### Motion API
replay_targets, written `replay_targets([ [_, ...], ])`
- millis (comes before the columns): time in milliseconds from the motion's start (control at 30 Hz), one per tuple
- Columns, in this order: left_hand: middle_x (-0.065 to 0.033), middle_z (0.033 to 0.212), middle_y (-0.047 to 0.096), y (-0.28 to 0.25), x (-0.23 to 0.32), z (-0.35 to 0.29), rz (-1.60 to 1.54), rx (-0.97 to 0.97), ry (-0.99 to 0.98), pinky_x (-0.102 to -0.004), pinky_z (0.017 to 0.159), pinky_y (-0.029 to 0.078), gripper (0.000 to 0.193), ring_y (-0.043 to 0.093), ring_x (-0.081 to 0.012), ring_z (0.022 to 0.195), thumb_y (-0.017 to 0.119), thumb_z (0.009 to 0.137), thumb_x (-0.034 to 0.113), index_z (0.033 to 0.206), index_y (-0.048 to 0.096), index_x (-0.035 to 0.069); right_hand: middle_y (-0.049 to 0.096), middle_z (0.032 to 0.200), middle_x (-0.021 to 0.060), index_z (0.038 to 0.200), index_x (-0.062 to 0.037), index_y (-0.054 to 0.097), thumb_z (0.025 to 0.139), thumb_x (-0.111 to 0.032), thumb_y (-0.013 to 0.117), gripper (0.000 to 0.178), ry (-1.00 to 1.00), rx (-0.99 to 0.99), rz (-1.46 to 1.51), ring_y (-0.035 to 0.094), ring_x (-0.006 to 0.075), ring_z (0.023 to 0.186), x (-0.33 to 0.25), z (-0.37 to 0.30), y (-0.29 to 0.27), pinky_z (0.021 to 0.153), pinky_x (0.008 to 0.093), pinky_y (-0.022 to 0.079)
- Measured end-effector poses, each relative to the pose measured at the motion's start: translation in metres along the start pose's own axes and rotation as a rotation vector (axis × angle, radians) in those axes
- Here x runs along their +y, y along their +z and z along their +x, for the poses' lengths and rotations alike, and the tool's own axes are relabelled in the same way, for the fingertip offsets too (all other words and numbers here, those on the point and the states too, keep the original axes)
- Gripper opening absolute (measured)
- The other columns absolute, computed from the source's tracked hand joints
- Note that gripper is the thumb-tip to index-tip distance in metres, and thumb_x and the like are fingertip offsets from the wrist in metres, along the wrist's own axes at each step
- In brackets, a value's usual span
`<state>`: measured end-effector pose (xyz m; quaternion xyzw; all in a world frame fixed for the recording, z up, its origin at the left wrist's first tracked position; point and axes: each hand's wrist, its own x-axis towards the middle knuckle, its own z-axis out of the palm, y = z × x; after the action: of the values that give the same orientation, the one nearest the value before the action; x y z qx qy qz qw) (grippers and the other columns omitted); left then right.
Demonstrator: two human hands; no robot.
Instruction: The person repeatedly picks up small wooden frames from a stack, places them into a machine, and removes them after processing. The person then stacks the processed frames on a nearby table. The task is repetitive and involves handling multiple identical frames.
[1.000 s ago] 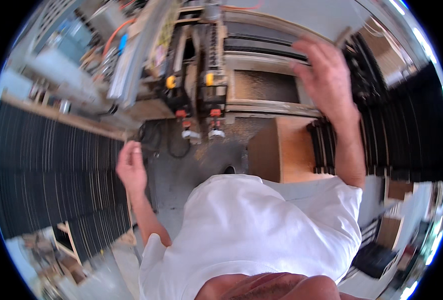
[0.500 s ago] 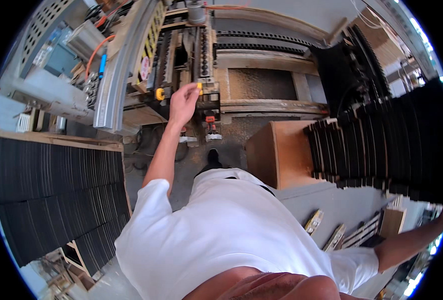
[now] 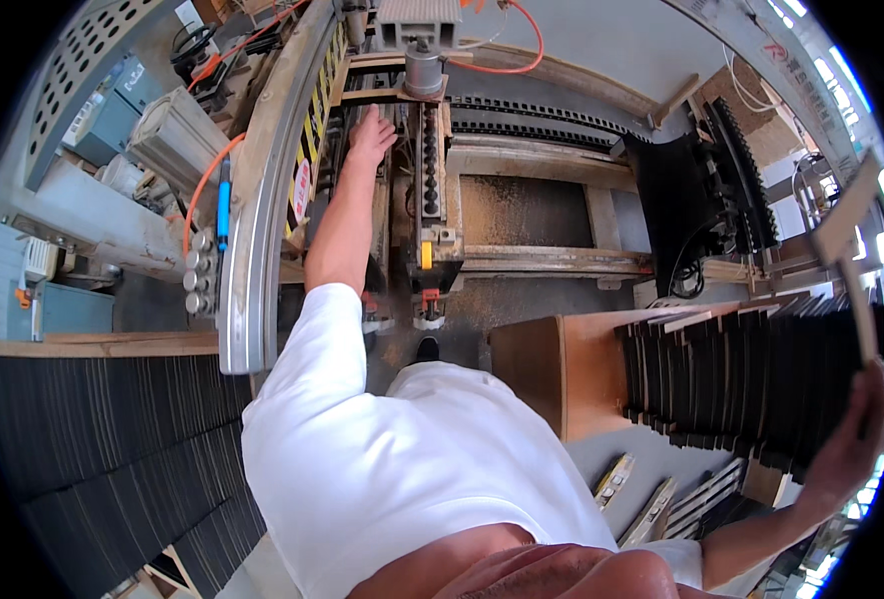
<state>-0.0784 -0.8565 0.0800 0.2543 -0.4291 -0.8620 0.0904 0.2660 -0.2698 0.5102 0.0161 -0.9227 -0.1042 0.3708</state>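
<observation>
Wooden piece [image 3: 847,222] looks light, stiff; edge hold suits. Right hand [image 3: 863,417] grips lower end; left hand [image 3: 370,138] empty, loosely spread.

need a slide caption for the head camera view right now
Left hand stretched out over the machine, right hand holding a brown piece beside a row of black panels.

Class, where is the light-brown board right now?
In the head view, the board is at the far right, held up in the right hand beside the black stack.
</observation>
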Motion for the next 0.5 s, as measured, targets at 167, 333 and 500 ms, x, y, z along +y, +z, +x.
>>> replay_targets([
  [167,-0.0193,0.111,0.051,0.01,0.008,0.07,-0.22,0.221,-0.006,-0.0522,0.089,0.049,0.06,0.054,-0.0357,0.105,0.062,0.086,0.038,0.122,0.039,-0.005,0.064,0.102,0.0113,0.098,-0.0031,0.063,0.081,-0.003,0.064,0.018,-0.314,-0.109,0.148,0.059,0.0285,0.1,-0.141,0.006,0.037,0.086,0.0408,0.045],
  [333,-0.019,0.105,0.054,-0.003,-0.004,0.092,-0.31,0.241,0.073,-0.0434,0.073,0.058,0.041,0.06,-0.0321,0.092,0.058,0.089,0.016,0.119,0.039,-0.005,0.064,0.094,0.0093,0.09,-0.0053,0.063,0.071,-0.001,0.07,0.021,-0.341,-0.188,0.526,0.059,0.0295,0.091,-0.188,0.004,0.121,0.081,0.0386,0.046],
  [500,-0.0165,0.104,0.054,-0.001,-0.043,0.026,-0.325,0.16,0.092,-0.0416,0.072,0.058,0.035,0.06,-0.0307,0.094,0.057,0.089,0.019,0.113,0.045,-0.004,0.065,0.089,0.0062,0.083,-0.0066,0.063,0.072,-0.004,0.068,0.012,-0.344,-0.248,0.762,0.058,0.0261,0.085,-0.241,0.002,0.209,0.078,0.0354,0.046],
])
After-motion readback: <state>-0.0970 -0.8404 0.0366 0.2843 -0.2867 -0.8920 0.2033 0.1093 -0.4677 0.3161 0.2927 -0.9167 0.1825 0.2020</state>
